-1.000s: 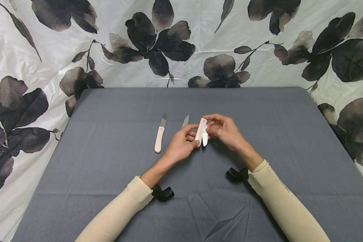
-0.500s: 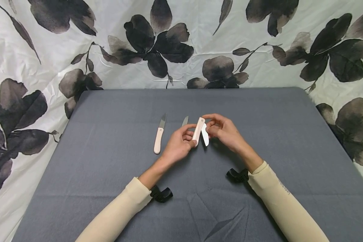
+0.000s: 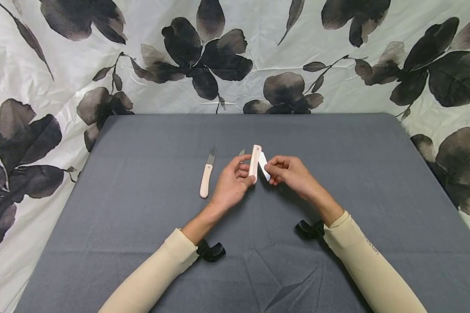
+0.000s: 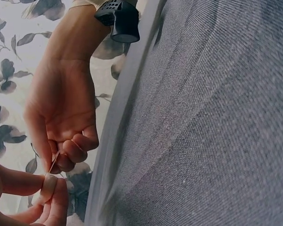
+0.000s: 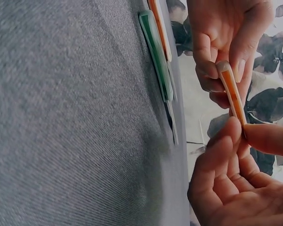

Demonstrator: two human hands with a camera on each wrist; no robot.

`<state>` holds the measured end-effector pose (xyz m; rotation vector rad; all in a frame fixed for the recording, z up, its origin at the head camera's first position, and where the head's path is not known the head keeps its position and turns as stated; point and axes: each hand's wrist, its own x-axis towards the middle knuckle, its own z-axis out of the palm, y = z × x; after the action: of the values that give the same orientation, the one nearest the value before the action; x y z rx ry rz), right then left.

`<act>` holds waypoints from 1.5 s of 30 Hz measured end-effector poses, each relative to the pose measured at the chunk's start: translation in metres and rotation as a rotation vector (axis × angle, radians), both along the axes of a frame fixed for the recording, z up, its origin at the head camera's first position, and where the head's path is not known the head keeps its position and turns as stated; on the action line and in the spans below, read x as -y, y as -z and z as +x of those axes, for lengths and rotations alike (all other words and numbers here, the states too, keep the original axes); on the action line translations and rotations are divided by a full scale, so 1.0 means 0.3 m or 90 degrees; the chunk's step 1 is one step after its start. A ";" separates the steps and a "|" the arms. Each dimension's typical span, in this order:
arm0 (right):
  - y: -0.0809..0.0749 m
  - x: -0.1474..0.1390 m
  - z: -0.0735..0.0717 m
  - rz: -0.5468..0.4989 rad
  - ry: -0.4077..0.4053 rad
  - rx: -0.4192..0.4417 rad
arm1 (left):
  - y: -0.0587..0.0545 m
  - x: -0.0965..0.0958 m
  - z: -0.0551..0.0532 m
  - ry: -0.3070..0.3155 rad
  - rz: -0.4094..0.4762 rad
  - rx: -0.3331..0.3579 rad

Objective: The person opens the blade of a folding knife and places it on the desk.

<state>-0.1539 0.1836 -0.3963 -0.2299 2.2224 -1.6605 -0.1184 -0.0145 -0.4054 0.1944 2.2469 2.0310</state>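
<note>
Above the table my left hand (image 3: 232,182) holds a folding knife (image 3: 254,164) by its pale handle, thumb near the lower end. Its blade (image 3: 263,165) stands at a small angle from the handle, hinged at the top. My right hand (image 3: 293,174) pinches this blade between thumb and fingers. Orange shows along the inner edge of the handle (image 5: 232,87) in the right wrist view. A second knife (image 3: 206,177), blade unfolded, lies left of the hands. Another knife (image 3: 241,152) shows only its blade tip behind my left hand.
Grey cloth (image 3: 141,195) covers the table, with creases at the front. In the right wrist view, a knife with a green handle edge (image 5: 155,54) lies beside an orange-edged one (image 5: 160,28). A floral sheet (image 3: 223,95) hangs behind the table.
The blade has swung slightly outward from the handle. The held knife has shifted a little up and left. My right index finger has left the hinge end and come down to the blade.
</note>
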 end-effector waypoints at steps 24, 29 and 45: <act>0.014 -0.011 -0.002 0.000 0.074 -0.064 | 0.014 0.026 0.019 0.012 -0.021 -0.008; 0.020 -0.026 -0.016 -0.016 0.111 -0.068 | 0.029 0.027 0.024 0.016 -0.033 -0.009; 0.038 -0.038 -0.058 -0.081 0.172 -0.043 | 0.044 0.023 0.040 0.035 -0.062 -0.014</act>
<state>-0.1713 0.1951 -0.4078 -0.0168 2.2808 -1.9645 -0.1064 -0.0214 -0.4185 0.2667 2.3200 1.8965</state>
